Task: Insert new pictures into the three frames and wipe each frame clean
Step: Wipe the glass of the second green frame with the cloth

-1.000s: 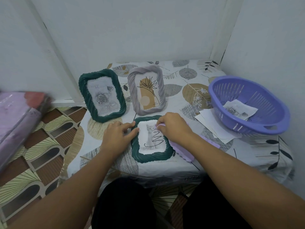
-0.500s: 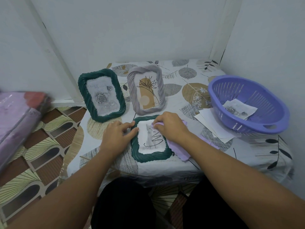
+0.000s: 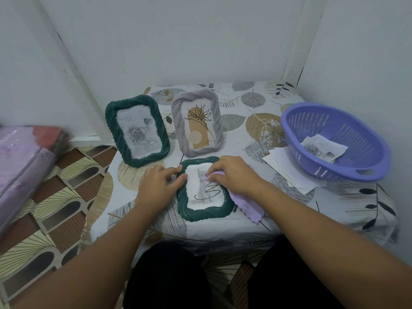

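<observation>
A small dark green frame (image 3: 201, 214) with a grey kitten picture lies flat near the table's front edge. My left hand (image 3: 159, 182) presses on its left rim. My right hand (image 3: 233, 175) holds a lilac cloth (image 3: 249, 207) against the upper glass; the cloth trails off the frame's right side. Behind stand two upright frames: a dark green frame (image 3: 137, 130) with a rose picture and a grey frame (image 3: 197, 122) with a plant drawing.
A purple slotted basket (image 3: 336, 141) holding a rose picture sits at the right, on loose white papers (image 3: 287, 168). The leaf-patterned tablecloth (image 3: 256, 121) covers a small table in a wall corner. A plastic-wrapped bundle (image 3: 24, 161) lies at the left over the patterned floor.
My right hand has slid the cloth left and slightly up across the kitten frame's glass. My left hand stays on the frame's left rim.
</observation>
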Motion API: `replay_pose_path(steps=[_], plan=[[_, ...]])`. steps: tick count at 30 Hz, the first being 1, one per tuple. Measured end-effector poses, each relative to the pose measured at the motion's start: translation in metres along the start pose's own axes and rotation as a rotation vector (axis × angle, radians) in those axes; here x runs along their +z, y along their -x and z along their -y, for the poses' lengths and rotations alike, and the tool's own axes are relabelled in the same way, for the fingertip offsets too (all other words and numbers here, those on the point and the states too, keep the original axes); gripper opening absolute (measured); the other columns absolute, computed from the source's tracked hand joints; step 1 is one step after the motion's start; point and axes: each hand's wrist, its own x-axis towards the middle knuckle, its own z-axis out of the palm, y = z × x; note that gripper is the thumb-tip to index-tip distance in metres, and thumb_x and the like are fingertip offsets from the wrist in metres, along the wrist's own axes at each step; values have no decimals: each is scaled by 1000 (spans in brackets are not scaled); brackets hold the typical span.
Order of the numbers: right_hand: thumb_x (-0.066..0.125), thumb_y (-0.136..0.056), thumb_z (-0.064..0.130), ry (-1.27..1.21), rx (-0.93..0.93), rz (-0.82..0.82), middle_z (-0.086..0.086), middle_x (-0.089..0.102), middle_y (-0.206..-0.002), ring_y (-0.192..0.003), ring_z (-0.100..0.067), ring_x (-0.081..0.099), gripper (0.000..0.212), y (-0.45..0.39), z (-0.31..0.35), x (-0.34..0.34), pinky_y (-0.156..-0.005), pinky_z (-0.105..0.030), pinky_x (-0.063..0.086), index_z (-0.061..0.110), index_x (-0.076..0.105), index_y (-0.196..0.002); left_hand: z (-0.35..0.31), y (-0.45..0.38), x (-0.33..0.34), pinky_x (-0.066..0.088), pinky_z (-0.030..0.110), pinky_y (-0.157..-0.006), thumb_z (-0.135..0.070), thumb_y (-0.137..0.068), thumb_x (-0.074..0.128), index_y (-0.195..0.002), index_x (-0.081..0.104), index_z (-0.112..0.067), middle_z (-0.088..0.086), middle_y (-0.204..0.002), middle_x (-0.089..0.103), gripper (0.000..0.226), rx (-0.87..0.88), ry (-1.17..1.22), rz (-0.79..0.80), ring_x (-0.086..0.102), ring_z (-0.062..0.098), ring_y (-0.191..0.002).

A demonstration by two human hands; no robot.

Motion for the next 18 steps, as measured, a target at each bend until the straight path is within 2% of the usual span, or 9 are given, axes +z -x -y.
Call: replay_pose_path(steps=[1, 2, 5, 7, 11, 14, 18], plan=[[72, -88, 42, 4, 10, -4, 24, 54, -80, -95, -5, 55, 12, 0, -1, 0, -87, -40, 53, 37, 79, -95, 0, 0, 0, 44, 41, -86, -60, -91, 62, -124, 73, -38, -6, -87, 54, 41, 1, 2, -1, 47, 20, -96], [72, -88, 41, 0, 19, -20, 23, 54, -79, -93, -5, 55, 11, -2, -1, 1, -87, -44, 53, 37, 79, -95, 0, 0, 0, 44, 41, -86, -59, -91, 62, -123, 73, -37, -6, -87, 54, 40, 1, 3, -3, 47, 20, -96], [71, -92, 32, -6, 18, -77, 20, 49, -75, -88, -8, 52, 14, -7, 6, 3, -84, -33, 48, 27, 81, -100, 0, 0, 0, 43, 41, -85, -59, -91, 63, -123, 73, -38, -6, -86, 54, 40, 2, -1, -9, 47, 20, -95], [71, -92, 29, -4, -10, -49, 21, 48, -75, -88, -7, 51, 16, -6, 7, 1, -80, -28, 42, 23, 81, -103, 0, 0, 0, 43, 41, -85, -60, -91, 62, -123, 73, -38, -6, -86, 54, 40, -1, -5, -9, 47, 20, -95], [73, -89, 28, 33, 7, 74, 22, 58, -76, -80, 1, 55, 10, -3, 0, -10, -77, -27, 49, 28, 81, -95, 0, 1, -1, 44, 41, -86, -60, -91, 61, -123, 72, -37, -7, -86, 53, 41, 5, -4, -3, 48, 21, -96], [70, -85, 33, 102, 95, 25, 17, 64, -81, -86, -14, 62, 9, -8, 0, -10, -83, -43, 56, 35, 79, -87, -1, 2, -1, 44, 42, -87, -60, -92, 61, -123, 72, -37, -7, -87, 53, 40, -3, -6, -3, 47, 20, -97], [69, -83, 23, 172, 142, 39, 10, 67, -84, -87, -23, 64, 14, -8, 5, -6, -88, -46, 55, 35, 75, -77, -2, 1, -2, 44, 41, -88, -61, -92, 60, -125, 72, -38, -8, -88, 54, 42, -5, -2, 2, 47, 20, -97]])
